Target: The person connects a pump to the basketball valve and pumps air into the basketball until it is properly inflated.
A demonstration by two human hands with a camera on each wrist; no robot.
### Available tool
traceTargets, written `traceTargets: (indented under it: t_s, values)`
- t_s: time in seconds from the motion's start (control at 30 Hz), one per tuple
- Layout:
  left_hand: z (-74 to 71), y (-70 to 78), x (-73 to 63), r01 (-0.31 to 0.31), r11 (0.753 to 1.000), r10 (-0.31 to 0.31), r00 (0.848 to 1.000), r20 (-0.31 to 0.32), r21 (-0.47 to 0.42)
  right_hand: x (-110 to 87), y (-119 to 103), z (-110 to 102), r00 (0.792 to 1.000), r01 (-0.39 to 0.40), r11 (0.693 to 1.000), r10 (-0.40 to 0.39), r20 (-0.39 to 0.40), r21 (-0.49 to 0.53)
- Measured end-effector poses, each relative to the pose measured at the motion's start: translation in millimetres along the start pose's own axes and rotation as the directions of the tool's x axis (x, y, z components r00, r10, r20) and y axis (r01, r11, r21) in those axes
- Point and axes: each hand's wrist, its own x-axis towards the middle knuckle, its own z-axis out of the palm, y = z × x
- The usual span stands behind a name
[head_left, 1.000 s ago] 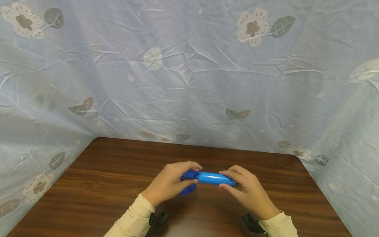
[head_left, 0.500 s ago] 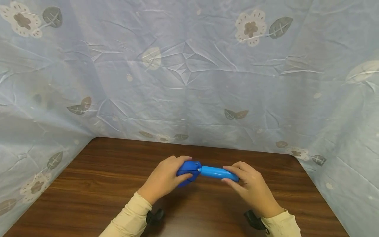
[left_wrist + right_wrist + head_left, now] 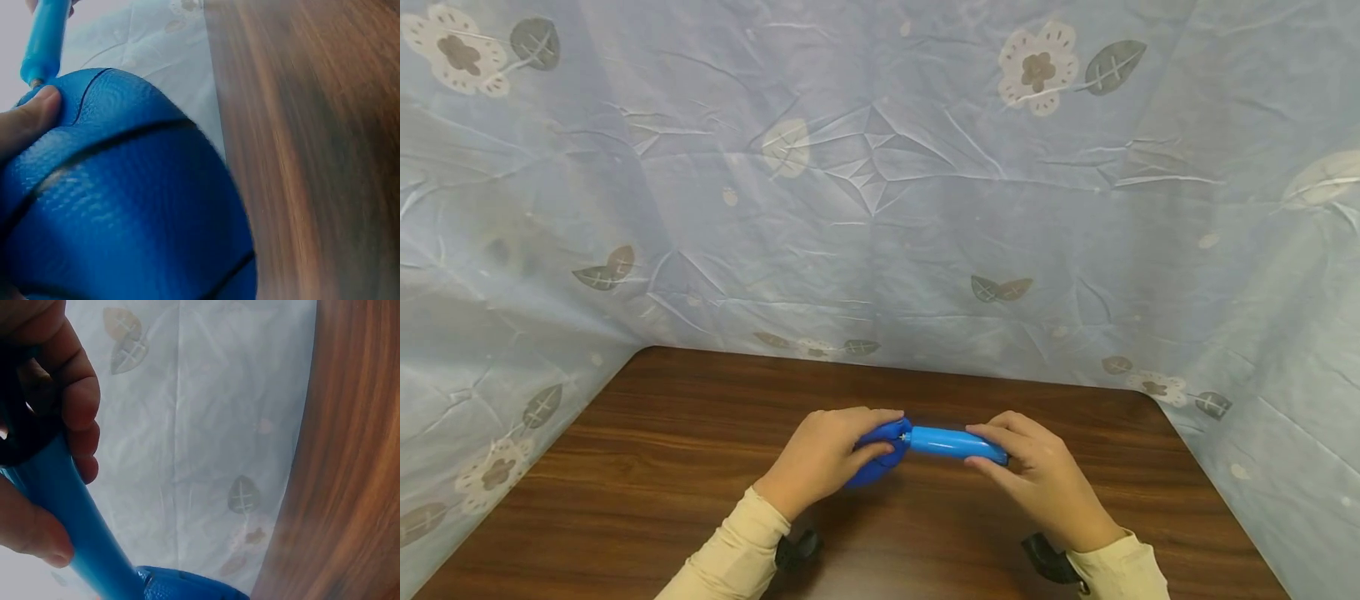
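A soft, dented blue rubber basketball (image 3: 137, 206) with black seams is gripped by my left hand (image 3: 820, 465), thumb pressed beside the needle in the left wrist view. My right hand (image 3: 1039, 477) holds a light-blue hand pump (image 3: 949, 442) near its dark end, fingers and thumb on opposite sides. The pump lies nearly level between the hands in the head view. Its short metal needle (image 3: 36, 82) meets the ball right by the left thumb. In the right wrist view the pump's black end (image 3: 28, 434) sits under the curled fingers.
Both hands are over a dark brown wooden table (image 3: 700, 433) with rounded far corners. A pale blue curtain (image 3: 880, 250) with flowers and leaves surrounds its back and sides. Black straps (image 3: 1047, 560) are on both wrists.
My left fingers have shifted back from the pump's tip onto the ball, exposing the needle. The ball rose, then dipped slightly. The pump and right hand moved a little right.
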Motion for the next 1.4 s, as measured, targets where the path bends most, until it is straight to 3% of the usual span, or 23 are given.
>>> traceTargets:
  t_s: [0.1, 0.27, 0.47, 0.63, 0.93, 1.07, 1.23, 1.4]
  values:
    - [-0.4, 1.4, -0.1, -0.026, 0.999, 0.026, 1.000, 0.003, 0.027, 0.4, 0, 1, 1.000, 0.027, 1.000, -0.027, -0.001, 0.007]
    - [-1.9, 2.1, 0.3, -0.079, 0.996, 0.081, 0.996, -0.038, 0.036, -0.6, 1, 2, 1.000, -0.007, 1.000, 0.006, 0.016, 0.023]
    - [-3.9, 6.6, 3.4, -0.191, 0.981, 0.193, 0.979, -0.071, 0.030, -1.1, 0, 1, 1.000, -0.001, 0.999, 0.001, -0.004, 0.048]
    - [-2.3, 9.0, 5.1, -0.234, 0.971, 0.237, 0.969, -0.076, 0.055, -2.0, 0, 3, 1.000, -0.010, 0.998, 0.010, -0.004, 0.064]
    - [8.5, 8.9, 4.7, -0.185, 0.976, 0.194, 0.979, -0.071, 0.111, -3.9, 4, 10, 0.999, -0.045, 0.998, 0.045, -0.014, 0.038]
    - [15.3, 5.0, 2.7, -0.153, 0.981, 0.158, 0.987, -0.035, 0.123, -5.5, 4, 13, 0.994, -0.097, 0.995, 0.098, 0.045, -0.020]
    - [21.3, -2.6, -0.3, -0.120, 0.984, 0.115, 0.992, 0.043, 0.131, -4.9, 6, 16, 0.988, -0.071, 0.989, 0.088, 0.127, -0.132]
    - [23.5, -10.0, -2.0, -0.070, 0.992, 0.060, 0.994, 0.094, 0.106, -5.7, 8, 16, 0.959, -0.154, 0.974, 0.189, 0.212, -0.169]
